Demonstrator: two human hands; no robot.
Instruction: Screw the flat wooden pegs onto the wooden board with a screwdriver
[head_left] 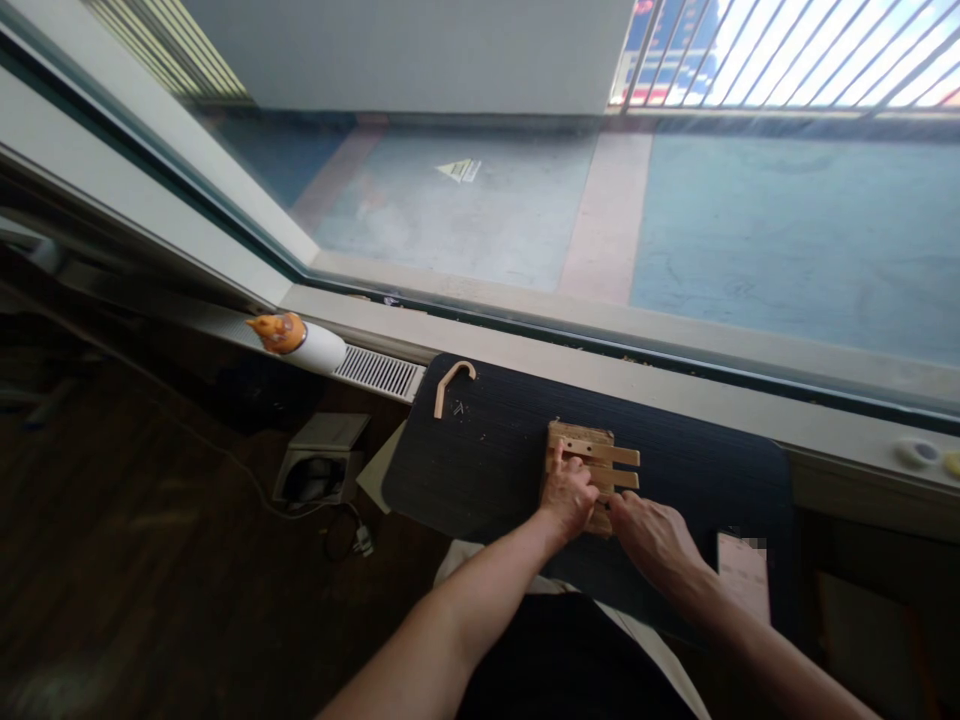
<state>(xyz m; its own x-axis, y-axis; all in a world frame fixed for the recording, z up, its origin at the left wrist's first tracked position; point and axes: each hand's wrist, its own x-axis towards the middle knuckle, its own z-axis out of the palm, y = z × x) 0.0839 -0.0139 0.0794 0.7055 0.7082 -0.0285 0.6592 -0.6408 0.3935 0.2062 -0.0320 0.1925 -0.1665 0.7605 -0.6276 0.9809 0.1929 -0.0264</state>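
A rough-edged wooden block (556, 436) lies on a dark tabletop (495, 450), with two pale wooden strips (625, 456) across it that stick out past its right side. Two dark holes show in the upper strip. My left hand (571, 495) is closed on the block, its index finger stretched up onto the upper strip and the other fingers bent over the lower part. At the block's lower right edge, my right hand (649, 530) is closed, fingertips close to my left thumb. Whatever it pinches is too small and hidden to name.
A hook-shaped wooden piece (444, 388) lies at the table's upper left, beside small metal bits (459, 408). A phone-like flat object (742, 572) is at the right. A white bottle with an orange top (319, 348) stands by the window sill (510, 360). An open box (319, 455) and cable are below left.
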